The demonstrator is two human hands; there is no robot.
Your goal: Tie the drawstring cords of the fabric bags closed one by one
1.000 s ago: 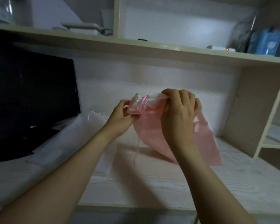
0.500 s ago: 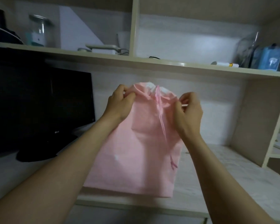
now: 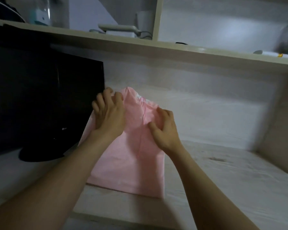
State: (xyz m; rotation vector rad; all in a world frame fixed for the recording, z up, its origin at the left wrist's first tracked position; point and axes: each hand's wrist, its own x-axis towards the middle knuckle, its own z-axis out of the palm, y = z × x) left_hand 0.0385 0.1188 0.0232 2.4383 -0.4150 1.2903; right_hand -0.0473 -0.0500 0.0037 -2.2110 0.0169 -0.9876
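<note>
The pink bag (image 3: 131, 163) is laid flat on the tabletop (image 3: 223, 171), bottom edge toward the person and mouth (image 3: 140, 98) toward the back wall, presumably so that the surface carries the fabric while the closure is worked. The mouth is already gathered into folds, with a pale lining showing at its rim, which suggests the cinching is largely done and the knot is not yet tied. The drawstring cord (image 3: 144, 117) is seen running from the gathered mouth down the middle of the bag, lying loose on the cloth; no knot can be made out in it. The upper left corner of the bag is held by the left hand (image 3: 109, 117), its fingers curled over the fabric edge, apparently to anchor that side against any pull. The right hand (image 3: 165, 130) is set palm-down on the right side of the mouth, thumb spread toward the cord and fingers bent over the gathers; whether cord or hem is pinched beneath them cannot be told. Both forearms are reached in from the near edge. A black monitor (image 3: 40, 97) stands just beside the left hand, leaving little room on that side. A shelf (image 3: 173, 48) crosses above, with small items on it too blurred to name.
</note>
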